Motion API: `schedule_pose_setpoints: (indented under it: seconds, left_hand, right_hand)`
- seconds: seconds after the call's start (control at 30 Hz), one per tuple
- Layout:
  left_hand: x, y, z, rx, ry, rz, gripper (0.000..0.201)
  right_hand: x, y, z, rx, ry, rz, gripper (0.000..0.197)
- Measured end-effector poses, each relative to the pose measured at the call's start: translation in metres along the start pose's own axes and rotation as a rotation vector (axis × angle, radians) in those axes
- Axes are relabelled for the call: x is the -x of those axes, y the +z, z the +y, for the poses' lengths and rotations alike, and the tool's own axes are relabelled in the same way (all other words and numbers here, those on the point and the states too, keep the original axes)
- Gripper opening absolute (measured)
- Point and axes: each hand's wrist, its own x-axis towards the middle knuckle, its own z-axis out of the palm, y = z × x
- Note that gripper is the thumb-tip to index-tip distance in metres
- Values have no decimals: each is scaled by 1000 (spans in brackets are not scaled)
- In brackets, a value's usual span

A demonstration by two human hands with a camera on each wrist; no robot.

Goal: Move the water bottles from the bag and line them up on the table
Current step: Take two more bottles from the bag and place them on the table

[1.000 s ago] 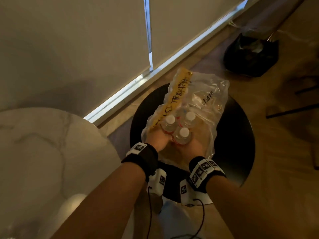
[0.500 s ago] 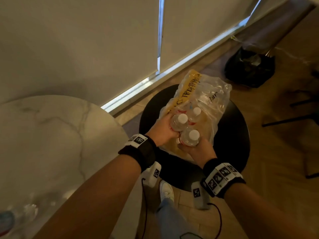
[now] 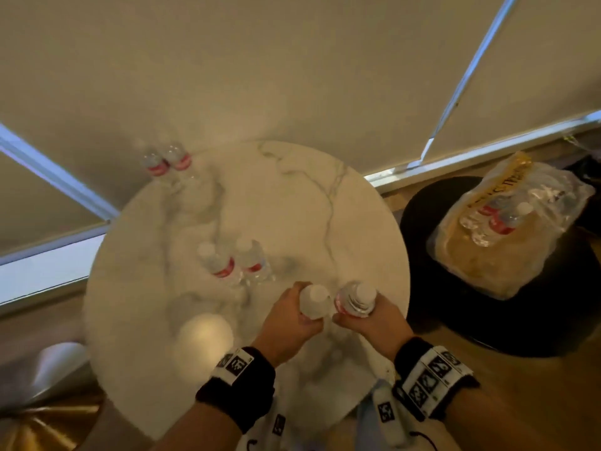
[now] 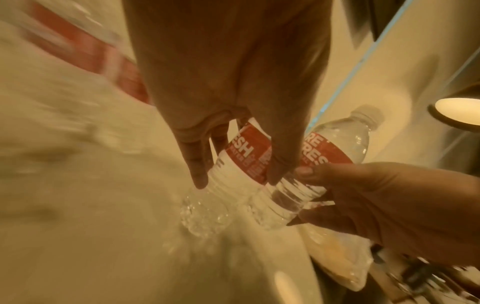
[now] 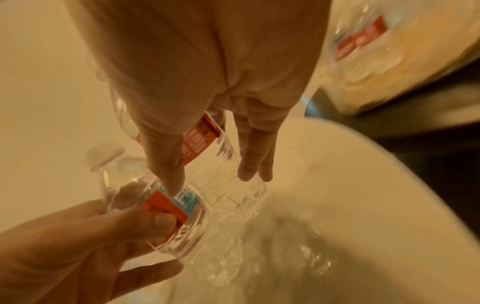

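Two hands (image 3: 289, 317) (image 3: 374, 320) each clasp a bottle (image 3: 313, 301) (image 3: 356, 299) near the table (image 3: 357, 222) edge.

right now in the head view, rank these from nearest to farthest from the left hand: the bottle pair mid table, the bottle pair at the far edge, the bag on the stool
1. The mid-table bottle pair, just beyond the left hand and slightly to its left.
2. The bag, off to the right on the black stool.
3. The far-edge bottle pair, at the back left of the table.

Two bottle pairs (image 3: 235, 263) (image 3: 167, 162) are standing ahead of the hands (image 3: 328, 315); bare surface (image 3: 341, 229) is lying open to their right.
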Motion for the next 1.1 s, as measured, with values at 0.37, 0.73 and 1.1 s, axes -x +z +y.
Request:
schedule_pose_setpoints:
  seconds: [0.37,0.73,1.1]
  left_hand:
    - [45,-127,-109,175,-144,419,57]
    - [63,-123,-130,-142,-438,215,74]
    - [28,-1,-22,-235,-138,-89,26]
  right_hand:
    - [-33,176,-65,52,-20,-101,60]
    - [-34,151,-40,296,71,-158,67]
    - [-13,-39,50,182,206,201,15]
